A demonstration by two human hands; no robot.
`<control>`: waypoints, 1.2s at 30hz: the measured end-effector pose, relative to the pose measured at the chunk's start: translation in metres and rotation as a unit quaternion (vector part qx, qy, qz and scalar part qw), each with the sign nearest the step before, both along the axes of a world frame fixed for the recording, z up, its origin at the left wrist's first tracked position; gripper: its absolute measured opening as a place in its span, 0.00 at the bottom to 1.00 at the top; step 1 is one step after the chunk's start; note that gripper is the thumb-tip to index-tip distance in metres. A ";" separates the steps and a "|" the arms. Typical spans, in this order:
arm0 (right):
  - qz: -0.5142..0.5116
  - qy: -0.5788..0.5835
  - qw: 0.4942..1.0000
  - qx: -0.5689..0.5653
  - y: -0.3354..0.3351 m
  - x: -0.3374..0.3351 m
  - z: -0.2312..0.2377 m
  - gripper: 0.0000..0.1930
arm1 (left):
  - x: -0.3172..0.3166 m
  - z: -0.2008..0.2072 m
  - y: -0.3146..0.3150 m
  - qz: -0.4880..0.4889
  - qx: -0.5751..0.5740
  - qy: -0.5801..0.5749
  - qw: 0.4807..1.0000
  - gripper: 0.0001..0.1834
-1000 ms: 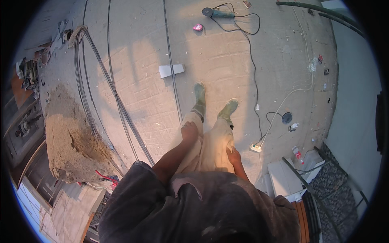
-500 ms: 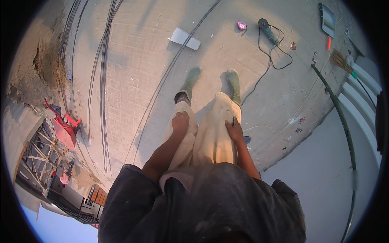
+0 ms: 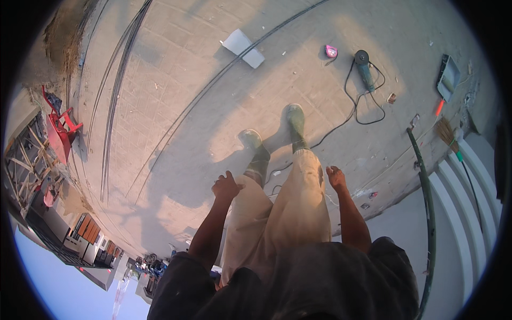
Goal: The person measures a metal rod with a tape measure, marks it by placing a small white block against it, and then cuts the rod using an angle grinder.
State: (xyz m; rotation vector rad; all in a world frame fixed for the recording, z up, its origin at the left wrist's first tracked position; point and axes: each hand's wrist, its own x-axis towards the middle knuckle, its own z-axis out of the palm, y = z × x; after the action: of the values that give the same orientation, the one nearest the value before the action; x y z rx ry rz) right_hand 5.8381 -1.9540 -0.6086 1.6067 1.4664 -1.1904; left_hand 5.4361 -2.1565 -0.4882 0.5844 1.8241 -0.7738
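My left hand [image 3: 226, 185] is beside the left knee of my light beige trousers [image 3: 298, 213], its fingers apart and holding nothing. On the other side, my right hand [image 3: 336, 178] hangs free next to the right trouser leg, fingers loosely bent, with nothing visible in it. Green rubber boots [image 3: 296, 125] cover my feet, the right one ahead of the left. Beyond them on the paving lies an angle grinder [image 3: 365, 71] with a dark disc, its black cord [image 3: 344, 120] looping back towards my legs. A pink tape measure [image 3: 331, 52] rests to the grinder's left.
Long steel rods [image 3: 114, 101] run along the left, and one bundle crosses a white board [image 3: 243, 48]. A red wheelbarrow [image 3: 60, 130] stands far left. A dustpan [image 3: 448, 79], a broom [image 3: 448, 136], a dark green pole [image 3: 425, 197] and white steps [image 3: 461, 213] are at the right.
Both hands have let go of the trouser legs and moved outward. The right boot is now ahead of the left, and the scene has turned slightly.
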 end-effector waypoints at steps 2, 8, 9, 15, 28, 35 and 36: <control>0.006 -0.003 0.999 0.037 0.039 0.030 -0.046 0.32 | 0.012 -0.027 -0.014 0.031 0.023 -0.064 0.997 0.44; 0.119 -0.040 0.966 0.228 0.223 -0.007 -0.185 0.32 | 0.023 -0.087 -0.068 0.212 0.265 -0.055 0.939 0.24; 0.136 -0.027 0.942 0.306 0.251 -0.007 -0.209 0.33 | 0.015 -0.092 -0.067 0.219 0.293 -0.047 0.930 0.22; 0.164 -0.014 0.876 0.454 0.405 -0.013 -0.329 0.42 | -0.048 -0.127 -0.034 0.159 0.375 0.045 0.912 0.21; 0.051 0.088 0.917 0.387 0.395 -0.047 -0.361 0.29 | -0.115 -0.193 -0.031 0.366 0.458 0.039 0.809 0.21; -0.134 0.404 0.885 0.190 0.252 -0.172 -0.271 0.27 | -0.116 -0.296 -0.022 0.223 0.428 -0.111 0.869 0.22; -0.144 0.408 0.892 0.131 0.229 -0.192 -0.257 0.29 | -0.106 -0.310 -0.017 0.211 0.429 -0.154 0.865 0.22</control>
State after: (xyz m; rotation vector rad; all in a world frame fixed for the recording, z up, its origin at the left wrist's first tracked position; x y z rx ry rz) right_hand 5.6458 -1.7252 -0.8657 1.6094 2.0020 -2.0861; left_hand 5.3302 -2.1736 -0.7984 0.7651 1.8337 0.4613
